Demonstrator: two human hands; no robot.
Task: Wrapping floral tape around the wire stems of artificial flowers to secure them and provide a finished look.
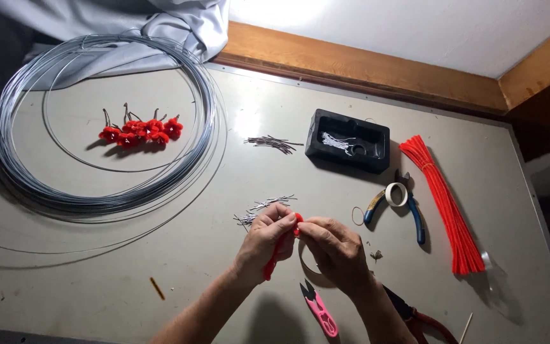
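My left hand (264, 239) and my right hand (332, 245) meet over the middle of the grey table (192, 255). Both pinch a red fuzzy pipe cleaner (274, 256); its upper end is bent between my fingertips and its tail hangs down past my left palm. Just beyond my left fingers lies a small heap of short cut wire pieces (259, 207). Pink thread snips (320, 310) lie under my right wrist.
A large coil of grey wire (14, 165) fills the left, with several finished red flowers (140, 132) inside it. A black tray (347, 139), more wire bits (272, 143), a tape roll (396, 194) on blue-handled pliers (416, 220), a red pipe-cleaner bundle (444, 204) and red-handled pliers (424, 318) lie at right.
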